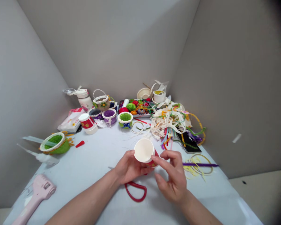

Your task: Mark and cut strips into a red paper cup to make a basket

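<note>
A paper cup (144, 151) is being gripped by the left hand (128, 168) and pinched at its rim by the right hand (174, 178); red-handled scissors (135, 190) are lying beneath both.

Bare table (103, 156) ahead; scissors (135, 190) beneath, ribbon tangle (170, 122) beyond.

Even, bright, diffuse light falls from above; shadows on the tabletop (103, 156) are soft and faint. Mild glare shows near the tabletop's right near corner. Wide-angle distortion bends the walls, the right edge darkens, and far clutter looks slightly soft.
</note>
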Demonstrator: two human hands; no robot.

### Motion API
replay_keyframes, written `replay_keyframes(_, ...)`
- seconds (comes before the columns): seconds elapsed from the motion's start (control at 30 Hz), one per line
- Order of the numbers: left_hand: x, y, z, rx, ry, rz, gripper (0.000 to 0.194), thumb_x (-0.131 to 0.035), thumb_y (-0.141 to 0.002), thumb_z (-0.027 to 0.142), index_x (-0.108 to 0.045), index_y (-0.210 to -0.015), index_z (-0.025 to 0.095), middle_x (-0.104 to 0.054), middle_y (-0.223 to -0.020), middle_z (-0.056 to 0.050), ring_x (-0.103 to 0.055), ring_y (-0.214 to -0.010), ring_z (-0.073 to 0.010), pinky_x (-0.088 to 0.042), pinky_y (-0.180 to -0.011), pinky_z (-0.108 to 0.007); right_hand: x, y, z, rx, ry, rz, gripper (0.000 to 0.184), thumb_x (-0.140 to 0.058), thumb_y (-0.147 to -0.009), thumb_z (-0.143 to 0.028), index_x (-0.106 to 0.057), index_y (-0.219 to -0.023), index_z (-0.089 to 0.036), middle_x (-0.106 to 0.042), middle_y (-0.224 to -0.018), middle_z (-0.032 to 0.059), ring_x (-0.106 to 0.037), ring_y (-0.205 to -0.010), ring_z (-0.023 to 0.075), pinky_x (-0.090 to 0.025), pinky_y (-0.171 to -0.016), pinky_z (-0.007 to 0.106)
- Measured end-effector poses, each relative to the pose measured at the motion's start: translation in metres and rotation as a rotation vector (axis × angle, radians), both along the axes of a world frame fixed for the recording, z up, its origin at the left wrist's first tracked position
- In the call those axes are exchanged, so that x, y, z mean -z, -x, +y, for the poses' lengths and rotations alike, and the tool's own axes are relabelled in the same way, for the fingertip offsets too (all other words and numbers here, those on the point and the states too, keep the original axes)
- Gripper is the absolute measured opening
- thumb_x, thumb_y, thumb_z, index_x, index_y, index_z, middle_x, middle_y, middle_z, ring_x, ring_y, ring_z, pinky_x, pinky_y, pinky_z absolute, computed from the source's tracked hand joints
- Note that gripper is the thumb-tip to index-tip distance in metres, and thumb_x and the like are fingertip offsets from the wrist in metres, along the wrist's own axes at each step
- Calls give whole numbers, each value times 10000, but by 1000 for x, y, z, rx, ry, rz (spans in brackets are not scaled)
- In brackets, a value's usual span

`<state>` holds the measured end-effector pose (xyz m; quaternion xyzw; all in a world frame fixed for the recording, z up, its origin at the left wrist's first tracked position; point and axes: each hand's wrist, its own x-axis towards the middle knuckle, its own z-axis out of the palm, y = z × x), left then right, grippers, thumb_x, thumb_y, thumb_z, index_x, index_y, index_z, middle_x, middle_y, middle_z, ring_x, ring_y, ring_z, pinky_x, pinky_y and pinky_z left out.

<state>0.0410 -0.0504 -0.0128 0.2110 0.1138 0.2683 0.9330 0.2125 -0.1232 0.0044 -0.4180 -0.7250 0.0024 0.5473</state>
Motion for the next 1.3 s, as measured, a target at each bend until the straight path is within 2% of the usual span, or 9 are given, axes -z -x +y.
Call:
replay_keyframes(0.27, 0, 3, 0, 55, -44, -77, 484, -564, -863, 405, -625, -1240, 108, -686, -1219, -154, -633, -1138, -290, -435, -964, -371, -1, -3, -1, -27, 13, 130, 426, -500, -888, -278, -591, -1303, -245, -450, -1031, 83, -480, -941, 242, -451, -770, 428)
replay_keyframes(0.7, -2, 3, -1, 78, -26, -59, 557, -631, -808, 414, -611, -1257, 86, -676, -1222, -157, -625, -1127, -293, -386, -1029, -398, -5, -4, -3, -87, 36, 63, 407, -507, -884, -280, -615, -1274, -239, -447, -1037, 83, -480, -960, 245, -461, -771, 423)
replay_keyframes(0.83, 2, 4, 0, 55, -16, -56, 465, -639, -803, 401, -658, -1157, 99, -710, -1133, -138, -650, -1038, -261, -427, -952, -363, -8, -3, -5, -118, 31, 45, 388, -492, -899, -285, -612, -1263, -224, -443, -1042, 88, -473, -968, 247, -460, -770, 424)
replay_keyframes(0.93, 5, 5, 1, 51, -26, -37, 493, -656, -788, 408, -654, -1170, 97, -711, -1129, -134, -655, -998, -236, -448, -880, -326, -7, -3, -6, -132, 22, 56, 375, -485, -908, -300, -614, -1252, -223, -438, -1054, 90, -467, -974, 250, -451, -780, 431)
replay_keyframes(1.17, 6, 6, 2, 76, -88, -20, 582, -646, -770, 441, -625, -1236, 94, -674, -1223, -154, -619, -1112, -299, -387, -998, -400, -3, -3, -4, -121, 25, 140, 400, -464, -930, -335, -597, -1291, -226, -442, -1036, 89, -472, -952, 247, -456, -766, 425)
replay_keyframes(1.3, 5, 6, 2, 66, -104, 7, 587, -651, -762, 441, -625, -1229, 85, -670, -1222, -156, -600, -1133, -297, -356, -1043, -414, -5, -4, -5, -112, 22, 130, 397, -466, -926, -341, -614, -1277, -229, -454, -1026, 90, -485, -944, 245, -470, -755, 423)
